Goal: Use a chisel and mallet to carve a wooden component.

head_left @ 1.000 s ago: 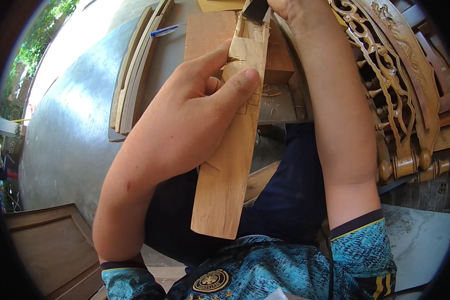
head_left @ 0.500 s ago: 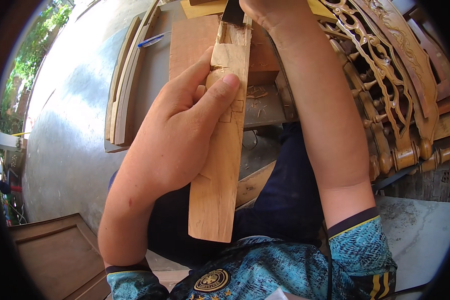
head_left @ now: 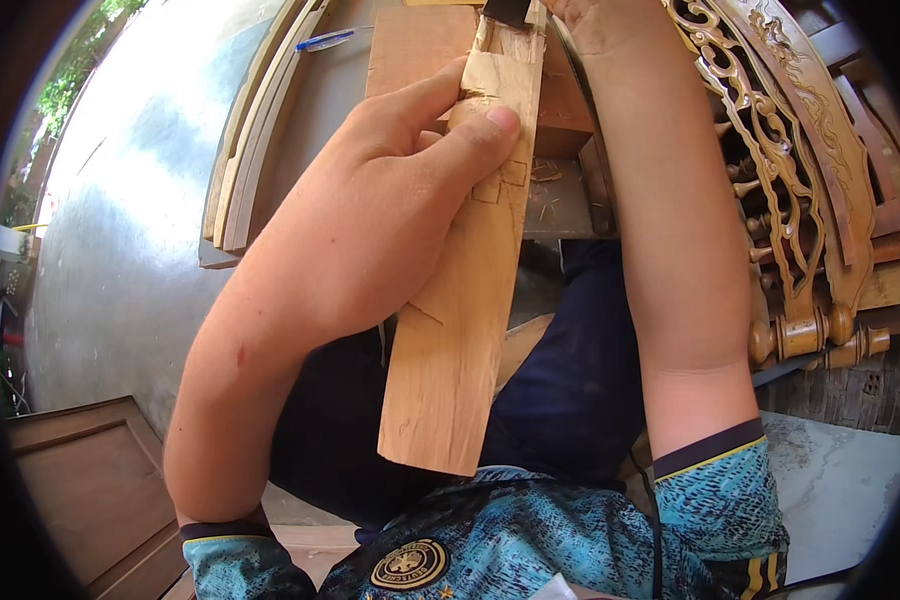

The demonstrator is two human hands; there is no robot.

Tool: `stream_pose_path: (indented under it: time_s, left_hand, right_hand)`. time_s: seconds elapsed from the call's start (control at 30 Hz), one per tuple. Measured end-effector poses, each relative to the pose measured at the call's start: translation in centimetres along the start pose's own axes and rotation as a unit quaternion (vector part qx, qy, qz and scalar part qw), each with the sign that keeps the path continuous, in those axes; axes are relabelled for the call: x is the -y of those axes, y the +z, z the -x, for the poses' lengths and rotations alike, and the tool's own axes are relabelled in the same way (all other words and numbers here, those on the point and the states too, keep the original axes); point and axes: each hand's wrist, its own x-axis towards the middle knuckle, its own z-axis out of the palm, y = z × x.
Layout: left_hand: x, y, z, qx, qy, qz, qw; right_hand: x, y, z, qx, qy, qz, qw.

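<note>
My left hand (head_left: 400, 190) is closed round a long pale wooden piece (head_left: 450, 370), its thumb lying on the upper face. Small pencilled squares and a dark cracked spot show near that thumb. Into a cut recess at the wood's far end reaches the dark flat blade of a chisel (head_left: 507, 10). Beside the blade is my right hand (head_left: 592, 22), closed on the chisel; the upper picture edge cuts off its fingers and the tool's handle. The wood's near end hangs over my lap.
A low bench (head_left: 342, 80) bears a reddish board (head_left: 420, 45), a blue pen (head_left: 325, 40) and wood shavings (head_left: 545, 172). Long wooden strips (head_left: 255, 130) line its left side. Carved wooden furniture parts (head_left: 800, 190) stand at right. A panelled board (head_left: 95, 490) lies at lower left.
Both hands, the wooden piece and the chisel appear higher and farther right in the view. The wood's near end slants more to the left. The bench has also shifted in the picture.
</note>
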Motion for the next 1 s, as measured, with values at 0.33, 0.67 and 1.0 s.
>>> stream_pose_path:
  time_s: [0.33,0.67,1.0]
  left_hand:
    - [-0.9,1.0,0.5,-0.013,-0.041,0.038,0.998]
    - [-1.0,1.2,0.6,-0.024,-0.035,0.032,0.999]
    - [-1.3,0.7,0.8,-0.010,-0.043,0.016,0.999]
  right_hand:
    - [-1.2,-1.9,-1.9,-0.130,0.163,-0.225,0.952]
    - [2.8,0.1,2.1,0.045,-0.081,0.054,0.994]
    - [3.3,0.4,2.6,0.055,-0.010,0.008,0.998]
